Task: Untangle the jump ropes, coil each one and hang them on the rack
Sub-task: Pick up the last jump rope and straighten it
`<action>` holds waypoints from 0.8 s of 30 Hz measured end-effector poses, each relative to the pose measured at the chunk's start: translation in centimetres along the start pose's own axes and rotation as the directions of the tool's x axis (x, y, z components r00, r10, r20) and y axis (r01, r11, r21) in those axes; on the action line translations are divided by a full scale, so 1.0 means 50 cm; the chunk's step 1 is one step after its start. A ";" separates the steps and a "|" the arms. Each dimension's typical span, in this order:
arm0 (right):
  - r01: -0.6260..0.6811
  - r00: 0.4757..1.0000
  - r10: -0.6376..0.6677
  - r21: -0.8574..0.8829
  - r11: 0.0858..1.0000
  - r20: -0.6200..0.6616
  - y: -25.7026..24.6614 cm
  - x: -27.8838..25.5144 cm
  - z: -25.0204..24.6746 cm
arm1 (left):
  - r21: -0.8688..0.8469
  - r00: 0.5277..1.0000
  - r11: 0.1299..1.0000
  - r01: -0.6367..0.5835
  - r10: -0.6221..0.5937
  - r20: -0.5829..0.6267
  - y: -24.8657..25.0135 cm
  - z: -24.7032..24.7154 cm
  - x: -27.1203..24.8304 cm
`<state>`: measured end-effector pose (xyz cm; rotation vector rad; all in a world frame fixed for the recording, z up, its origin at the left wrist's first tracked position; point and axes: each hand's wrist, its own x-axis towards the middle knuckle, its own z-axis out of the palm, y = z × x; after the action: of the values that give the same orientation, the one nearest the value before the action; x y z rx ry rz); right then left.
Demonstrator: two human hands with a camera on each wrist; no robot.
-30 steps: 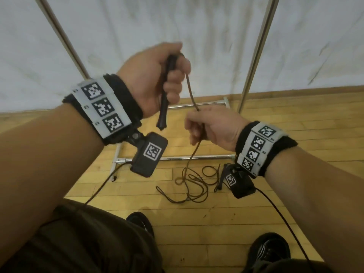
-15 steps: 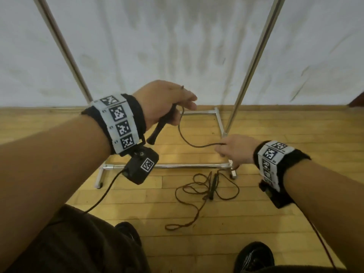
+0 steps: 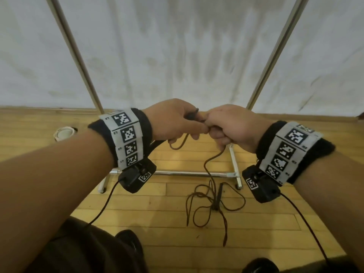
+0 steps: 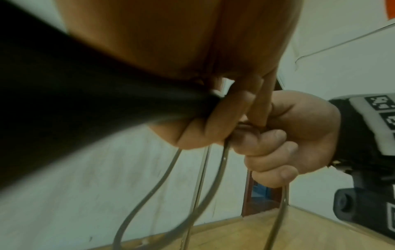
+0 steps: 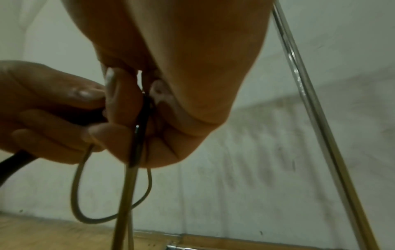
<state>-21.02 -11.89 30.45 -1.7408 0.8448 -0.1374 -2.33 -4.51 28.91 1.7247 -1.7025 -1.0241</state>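
Note:
My left hand [image 3: 175, 121] grips the black handle [image 4: 89, 104] of a thin brown jump rope, with a short loop of cord [image 3: 178, 143] hanging under it. My right hand [image 3: 230, 127] touches the left one and pinches the same cord [image 5: 140, 133], which runs down from it to a loose tangle [image 3: 211, 201] on the wooden floor. A second black handle [image 3: 218, 196] lies in that tangle. The metal rack's two uprights [image 3: 273, 54] rise behind my hands, and its base bar [image 3: 189, 173] lies on the floor below them.
A white wall covering hangs behind the rack. A small white round object [image 3: 64, 133] sits on the floor at the left. My shoes [image 3: 128, 243] stand near the bottom edge, close to the rope's trailing loop end [image 3: 224, 238].
My right hand has come up from beside the rack's right post and met my left hand, bringing a length of cord with it. A new short loop now hangs below the left hand.

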 end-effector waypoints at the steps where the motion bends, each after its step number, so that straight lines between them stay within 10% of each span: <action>1: 0.020 1.000 -0.020 0.027 0.999 0.001 -0.006 0.003 0.005 | -0.008 0.999 1.000 0.007 -0.007 -0.031 -0.005 -0.005 0.001; 10: 0.183 0.983 -0.184 0.212 0.960 -0.016 0.038 0.031 -0.009 | -0.461 0.923 0.861 -0.216 0.027 -0.383 -0.018 -0.112 0.011; 15: -0.024 0.999 0.032 -0.169 0.985 0.042 0.174 0.025 -0.035 | -0.673 0.736 0.666 -0.323 -0.270 -0.621 -0.038 -0.184 0.013; 20: -0.242 0.970 0.243 -0.246 0.939 -0.027 0.277 0.011 -0.059 | -0.521 0.641 0.853 0.002 -0.401 -0.654 -0.095 -0.169 0.016; 24: -0.373 0.919 0.382 -0.520 0.768 -0.096 0.278 0.006 -0.070 | -0.171 0.752 0.960 0.223 -0.281 -0.597 -0.096 -0.101 0.038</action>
<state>-28.99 -16.28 19.35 -2.0267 1.2948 0.4237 4.47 -6.71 27.76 1.9790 -1.0060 -0.5206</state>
